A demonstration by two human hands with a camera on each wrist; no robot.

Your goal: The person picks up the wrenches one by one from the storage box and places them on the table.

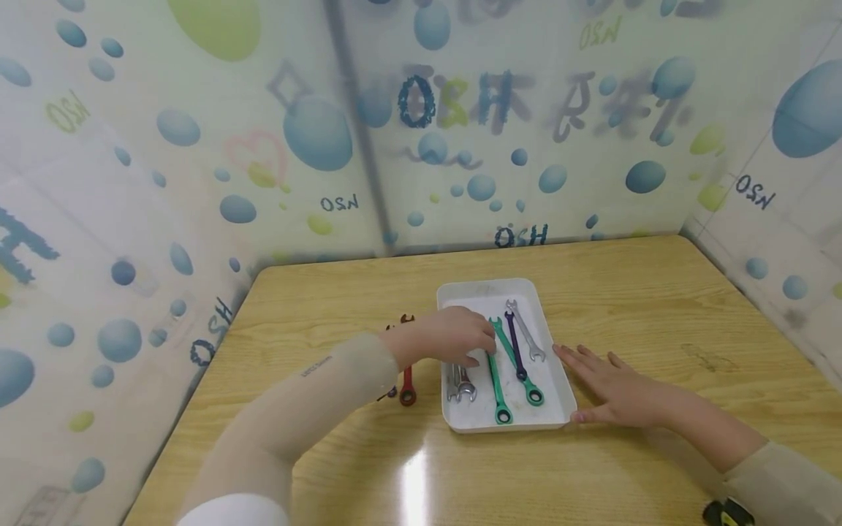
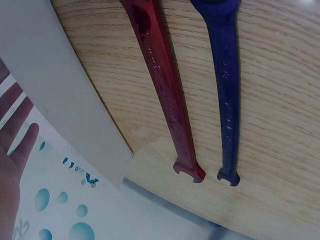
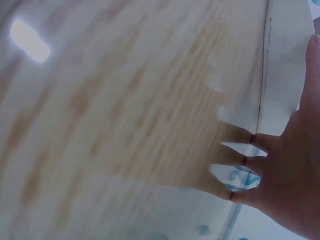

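A white tray (image 1: pixel 558 387) holds several wrenches. Over its left half is my left hand (image 1: pixel 454 336), palm down, fingertips above the top of a green ratchet wrench (image 1: pixel 496 387); no firm grip on it shows. In the left wrist view its fingers look spread, partly cut off. Right of that wrench lie a second green wrench (image 1: pixel 535 395), a purple wrench (image 1: pixel 516 347) and a silver wrench (image 1: pixel 526 332). Silver wrenches (image 1: pixel 465 389) sit below my left hand, partly hidden. My right hand (image 1: pixel 618 391) lies flat on the table, fingers straight, at the tray's right edge.
On the wooden table (image 1: pixel 625 292), left of the tray, lie a red wrench (image 2: pixel 165 95) and a dark blue wrench (image 2: pixel 227 100), partly behind my left arm. A black and yellow object (image 1: pixel 726 513) is at the lower right. Patterned walls enclose the table's back and sides.
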